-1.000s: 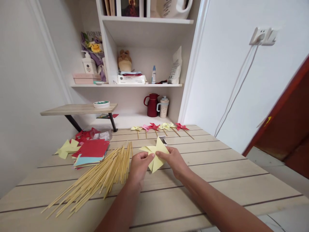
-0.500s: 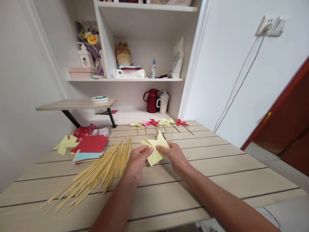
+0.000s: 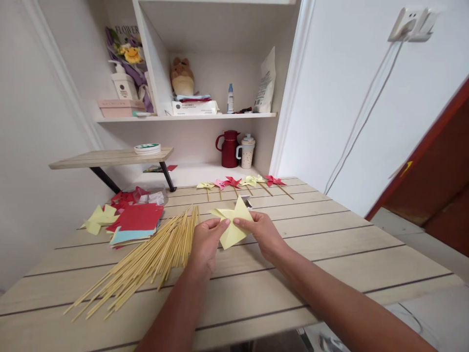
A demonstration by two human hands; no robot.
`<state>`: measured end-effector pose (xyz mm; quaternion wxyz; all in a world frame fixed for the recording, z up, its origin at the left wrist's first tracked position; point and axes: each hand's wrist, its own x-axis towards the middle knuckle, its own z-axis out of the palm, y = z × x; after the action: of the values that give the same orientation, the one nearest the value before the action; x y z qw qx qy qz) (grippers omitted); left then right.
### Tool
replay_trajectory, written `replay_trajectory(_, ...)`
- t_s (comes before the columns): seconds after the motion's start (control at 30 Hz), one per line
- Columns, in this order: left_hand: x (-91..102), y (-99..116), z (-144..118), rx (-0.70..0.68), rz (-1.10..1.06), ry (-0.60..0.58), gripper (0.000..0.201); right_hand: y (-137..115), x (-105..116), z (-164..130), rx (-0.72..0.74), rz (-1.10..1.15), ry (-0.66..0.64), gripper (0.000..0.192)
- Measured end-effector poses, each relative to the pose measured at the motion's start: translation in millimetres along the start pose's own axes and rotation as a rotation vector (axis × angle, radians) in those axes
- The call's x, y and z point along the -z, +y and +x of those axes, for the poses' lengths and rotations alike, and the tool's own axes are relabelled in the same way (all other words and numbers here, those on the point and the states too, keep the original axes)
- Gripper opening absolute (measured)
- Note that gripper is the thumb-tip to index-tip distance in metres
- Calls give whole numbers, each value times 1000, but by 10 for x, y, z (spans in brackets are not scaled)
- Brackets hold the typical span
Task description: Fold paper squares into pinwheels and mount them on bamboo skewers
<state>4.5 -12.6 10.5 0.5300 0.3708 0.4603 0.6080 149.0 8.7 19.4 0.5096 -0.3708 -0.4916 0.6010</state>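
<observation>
On the desk (image 3: 348,244), sticks (image 3: 161,249) fan toward the near left corner. Between near and far edges, we pinch the yellow pinwheel (image 3: 234,237) with left hand (image 3: 207,242) and right hand (image 3: 267,237). Paper sheets (image 3: 137,217) lie stacked near the left edge; stick-mounted pinwheels (image 3: 232,182) line the far edge.

1 held pinwheel (image 3: 233,236), 6 stick-mounted pinwheels (image 3: 232,182), 2 hands (image 3: 205,239)
</observation>
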Motion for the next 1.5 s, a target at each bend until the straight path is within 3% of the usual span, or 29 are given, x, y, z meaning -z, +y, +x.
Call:
replay_trajectory(0.17, 16, 30, 14, 18, -14, 48, 35, 22, 54, 14, 96, -108, -12, 35)
replay_trajectory(0.27, 52, 81, 34, 30, -95, 130, 33, 12, 85, -16, 367, -307, 73, 36)
replay_trajectory(0.37, 96, 132, 46, 16, -179, 198, 30, 40, 69, -93, 710, -685, 143, 42)
replay_trajectory(0.43, 118, 153, 55, -6, -244, 216, 29, 105, 32, -146, 861, -870, 94, 37)
replay_trajectory(0.5, 129, 161, 64, -26, -303, 214, 28, 197, -9, -175, 915, -1001, 12, 35)
replay_trajectory(0.67, 105, 147, 57, -35, -335, 176, 27, 354, -54, -138, 872, -1134, -30, 30)
replay_trajectory(0.9, 45, 133, -9, -12, -293, 141, 34, 259, -90, -108, 853, -812, -6, 11)
replay_trajectory(1.2, -3, 137, -48, -5, -254, 130, 33, 80, -150, -101, 415, -544, 88, 21)
replay_trajectory(1.5, -5, 120, -53, 3, -174, 151, 32, 64, -101, -54, 300, -433, 116, 28)
